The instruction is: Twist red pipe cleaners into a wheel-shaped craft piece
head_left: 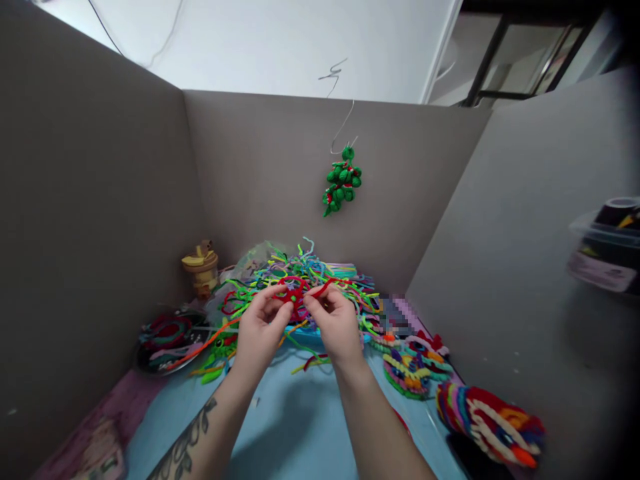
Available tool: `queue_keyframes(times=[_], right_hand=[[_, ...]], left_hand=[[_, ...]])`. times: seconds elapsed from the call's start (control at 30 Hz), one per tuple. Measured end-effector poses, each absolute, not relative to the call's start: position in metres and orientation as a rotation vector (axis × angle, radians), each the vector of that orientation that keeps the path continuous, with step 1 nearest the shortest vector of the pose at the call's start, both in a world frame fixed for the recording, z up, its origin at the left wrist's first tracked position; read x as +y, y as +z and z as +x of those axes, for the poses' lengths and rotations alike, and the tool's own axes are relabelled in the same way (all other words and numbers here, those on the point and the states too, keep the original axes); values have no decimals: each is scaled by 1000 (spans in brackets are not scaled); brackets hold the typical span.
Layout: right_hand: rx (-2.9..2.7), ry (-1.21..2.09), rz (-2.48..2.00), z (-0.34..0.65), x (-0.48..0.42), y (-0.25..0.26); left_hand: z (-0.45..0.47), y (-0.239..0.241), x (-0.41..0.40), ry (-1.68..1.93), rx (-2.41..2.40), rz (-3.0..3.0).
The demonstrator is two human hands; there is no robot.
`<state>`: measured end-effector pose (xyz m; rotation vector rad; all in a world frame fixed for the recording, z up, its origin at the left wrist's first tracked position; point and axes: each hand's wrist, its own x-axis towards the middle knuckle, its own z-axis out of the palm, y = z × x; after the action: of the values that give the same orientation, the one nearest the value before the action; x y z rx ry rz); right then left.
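Note:
Both hands are raised together over a blue table top (300,427). My left hand (260,327) pinches a small red pipe-cleaner piece (293,291) with a green dot in its middle. My right hand (336,325) pinches the same piece from the right, where a red strand runs off toward the pile. Behind the hands lies a loose heap of bright pipe cleaners (310,277), mostly green, red, blue and yellow.
Grey cardboard walls (100,220) close in the table on three sides. A green beaded ornament (343,181) hangs on a wire at the back wall. A wooden spool (201,267) and dark tray (163,347) sit left; woven coloured pieces (415,367) (493,423) lie right.

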<state>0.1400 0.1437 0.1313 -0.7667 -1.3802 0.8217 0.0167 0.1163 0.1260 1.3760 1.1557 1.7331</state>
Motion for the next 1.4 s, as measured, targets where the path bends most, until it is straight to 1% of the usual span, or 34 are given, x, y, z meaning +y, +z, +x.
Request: queue_keyframes(times=[0.1, 0.23, 0.5, 0.57, 0.73, 0.8, 0.87, 1.17, 1.4], right_hand=[[-1373, 770, -791, 142, 146, 132], [-1348, 786, -812, 140, 149, 129], [-1294, 926, -859, 141, 155, 124], [-1298, 830, -899, 147, 154, 128], [-1502, 328, -933, 163, 153, 134], [-1611, 215, -929, 166, 156, 131], [-1667, 174, -948, 167, 161, 128], [-1653, 178, -918, 166, 164, 124], [-1561, 467, -835, 164, 157, 131]], left_hand=[[19, 126, 115, 1671, 1148, 1418], [21, 128, 113, 1671, 1162, 1395], [15, 127, 117, 1713, 1306, 1404], [9, 127, 119, 1726, 1359, 1436], [-3, 130, 120, 1651, 1480, 1607], [-4, 133, 119, 1632, 1497, 1649], [-4, 135, 118, 1625, 1496, 1676], [-9, 137, 115, 1527, 1428, 1755], [-10, 139, 114, 1527, 1392, 1691]])
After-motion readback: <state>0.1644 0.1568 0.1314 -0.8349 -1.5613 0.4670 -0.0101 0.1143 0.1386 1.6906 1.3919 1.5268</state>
